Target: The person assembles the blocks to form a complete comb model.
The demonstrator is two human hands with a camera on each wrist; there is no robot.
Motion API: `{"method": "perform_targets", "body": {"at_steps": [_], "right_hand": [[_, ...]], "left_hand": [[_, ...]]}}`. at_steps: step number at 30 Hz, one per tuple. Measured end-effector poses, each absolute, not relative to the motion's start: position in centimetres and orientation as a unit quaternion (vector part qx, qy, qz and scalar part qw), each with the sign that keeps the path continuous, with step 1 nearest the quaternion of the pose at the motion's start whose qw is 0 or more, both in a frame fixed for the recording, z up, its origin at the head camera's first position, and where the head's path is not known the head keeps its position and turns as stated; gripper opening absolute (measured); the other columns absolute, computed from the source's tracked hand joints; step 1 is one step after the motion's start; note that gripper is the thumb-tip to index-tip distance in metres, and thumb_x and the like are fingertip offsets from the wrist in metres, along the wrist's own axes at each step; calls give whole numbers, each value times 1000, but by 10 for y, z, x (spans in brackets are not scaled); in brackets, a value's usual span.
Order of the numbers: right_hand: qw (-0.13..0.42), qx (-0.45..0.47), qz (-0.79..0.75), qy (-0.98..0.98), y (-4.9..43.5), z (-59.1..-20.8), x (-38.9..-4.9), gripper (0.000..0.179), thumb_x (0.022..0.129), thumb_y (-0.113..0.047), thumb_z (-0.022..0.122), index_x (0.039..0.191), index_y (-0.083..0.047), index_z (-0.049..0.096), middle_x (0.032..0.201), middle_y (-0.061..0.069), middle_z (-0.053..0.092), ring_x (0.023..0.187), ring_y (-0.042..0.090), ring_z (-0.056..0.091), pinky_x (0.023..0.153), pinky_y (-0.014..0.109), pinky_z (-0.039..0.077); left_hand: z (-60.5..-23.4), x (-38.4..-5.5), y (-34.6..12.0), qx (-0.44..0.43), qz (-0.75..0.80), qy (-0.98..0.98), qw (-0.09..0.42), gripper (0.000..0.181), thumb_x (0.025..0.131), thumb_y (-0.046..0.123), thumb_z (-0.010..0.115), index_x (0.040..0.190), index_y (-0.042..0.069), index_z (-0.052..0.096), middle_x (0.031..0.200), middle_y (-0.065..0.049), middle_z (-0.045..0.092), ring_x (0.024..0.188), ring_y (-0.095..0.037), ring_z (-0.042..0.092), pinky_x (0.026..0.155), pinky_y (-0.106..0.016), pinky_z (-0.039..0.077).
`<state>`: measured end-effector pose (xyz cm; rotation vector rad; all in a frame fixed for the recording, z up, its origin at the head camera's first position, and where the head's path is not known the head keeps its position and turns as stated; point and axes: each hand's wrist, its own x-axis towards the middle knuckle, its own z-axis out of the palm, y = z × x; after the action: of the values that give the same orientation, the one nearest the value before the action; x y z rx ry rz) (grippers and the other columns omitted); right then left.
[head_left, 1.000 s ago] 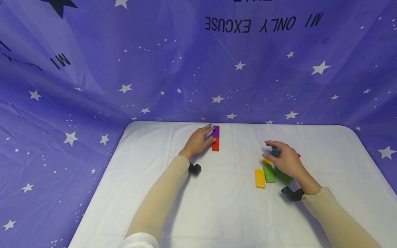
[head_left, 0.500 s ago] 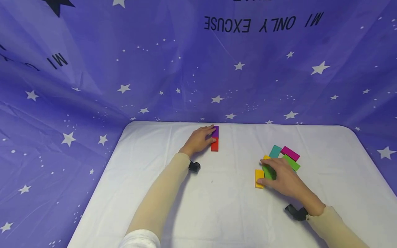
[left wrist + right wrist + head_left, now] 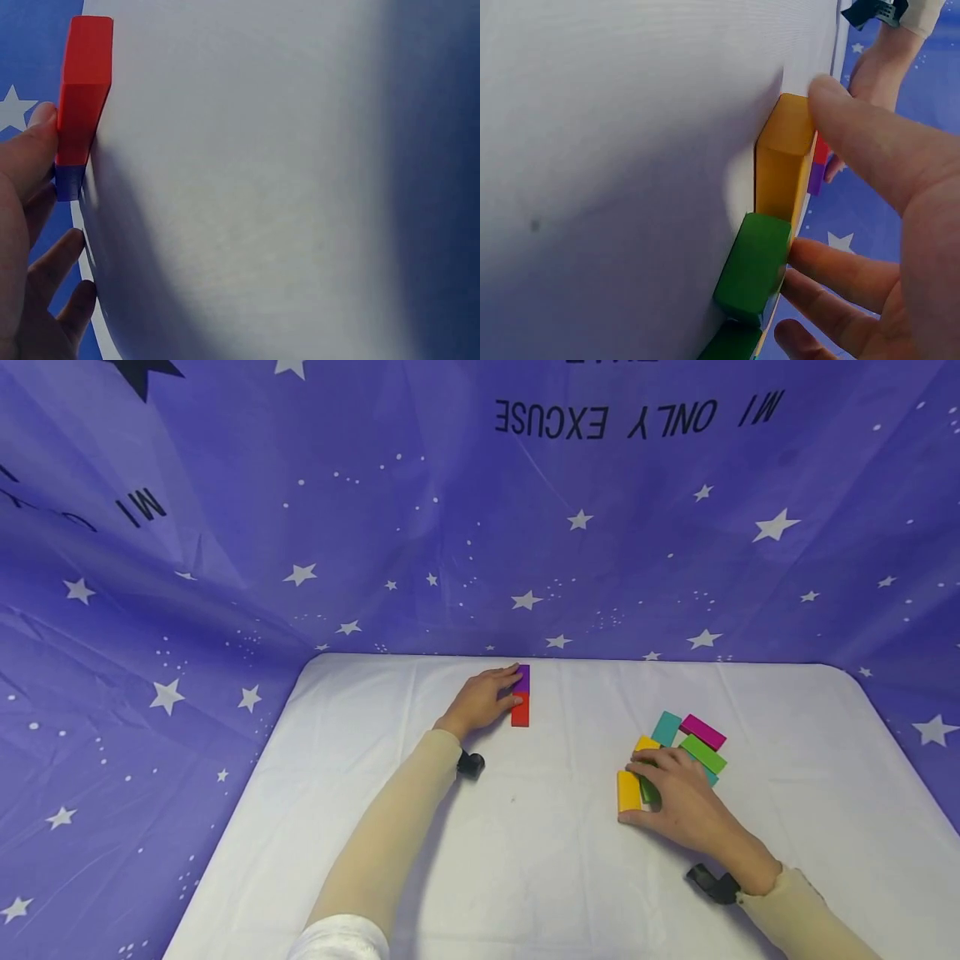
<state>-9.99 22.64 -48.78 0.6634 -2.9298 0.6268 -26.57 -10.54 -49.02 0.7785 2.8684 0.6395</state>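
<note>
In the head view my left hand (image 3: 478,700) rests beside a purple block (image 3: 522,677) and a red block (image 3: 520,710), which lie end to end in a line. Its thumb touches the side of the red block, with the fingers near the purple one. Over at the right, my right hand (image 3: 686,797) reaches round a yellow block (image 3: 628,791), thumb at the near end and index finger at the far end. A green block (image 3: 754,266) lies right against that yellow block in the right wrist view. The palm partly covers the green block from above.
Around the right hand lie a second yellow block (image 3: 647,743), a teal block (image 3: 666,727), a magenta block (image 3: 702,732) and a light green block (image 3: 703,753). Another teal piece (image 3: 711,777) shows partly. Purple star-printed cloth (image 3: 480,527) hangs behind the white table (image 3: 525,860).
My right hand has come from over the back of the block cluster toward the front, and its thumb and index finger now span the yellow block. The left hand has stayed by the red and purple blocks.
</note>
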Motion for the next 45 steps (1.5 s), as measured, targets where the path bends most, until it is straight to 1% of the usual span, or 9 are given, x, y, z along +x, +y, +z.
{"method": "perform_targets", "body": {"at_steps": [5,10,16,22,28,31,36,40,45], "right_hand": [[42,226,191,-954,226,-489,-100,65,69,-43,91,118,-4,73,127,14,62,118,38,48,88,58,40],[54,235,189,-952,225,-490,-100,62,69,-43,91,116,-7,74,123,12,64,115,36,49,84,54,38],[51,224,211,-950,224,-489,-101,62,73,-46,87,121,-11,73,118,9,68,113,33,50,85,49,35],[58,223,224,-947,221,-488,-106,64,76,-47,85,126,-11,70,116,9,70,111,32,53,93,52,39],[45,206,227,-951,214,-483,-110,70,75,-49,85,129,-8,66,119,12,69,115,34,53,98,56,41],[45,202,231,-951,209,-481,-112,70,75,-48,86,128,-8,66,118,11,69,115,33,53,98,55,42],[52,201,227,-951,200,-477,-117,67,75,-48,85,125,-8,67,115,9,70,111,29,53,93,53,46],[54,203,232,-950,193,-476,-121,64,76,-47,85,125,-8,68,114,8,70,112,28,53,91,52,49],[54,210,246,-945,186,-475,-126,64,76,-44,86,126,-8,67,116,8,70,114,29,53,95,52,46]], "left_hand": [[-491,-266,-105,249,213,943,49,55,100,36,63,149,15,51,159,3,38,146,-23,37,120,-37,28],[-493,-266,-106,252,225,940,46,55,99,34,64,148,13,52,159,1,39,145,-25,38,120,-37,27],[-493,-265,-106,253,235,937,45,54,99,33,65,147,12,52,158,-1,40,145,-26,38,120,-37,28],[-494,-266,-105,241,228,942,47,55,99,36,64,148,16,51,159,4,38,146,-21,37,121,-35,26],[-494,-267,-106,238,229,942,50,55,98,36,64,148,16,51,159,5,38,146,-20,36,121,-34,26],[-494,-267,-106,239,230,942,51,55,99,35,64,148,16,51,159,4,38,146,-20,36,121,-34,26],[-494,-267,-106,235,229,943,56,55,99,36,64,148,16,51,159,5,38,146,-19,36,121,-34,26],[-494,-268,-106,235,235,941,59,56,99,36,64,149,16,50,160,5,37,147,-20,35,121,-35,25],[-495,-267,-106,236,234,941,58,56,99,36,64,149,16,50,160,5,36,147,-20,35,121,-34,25]]}}
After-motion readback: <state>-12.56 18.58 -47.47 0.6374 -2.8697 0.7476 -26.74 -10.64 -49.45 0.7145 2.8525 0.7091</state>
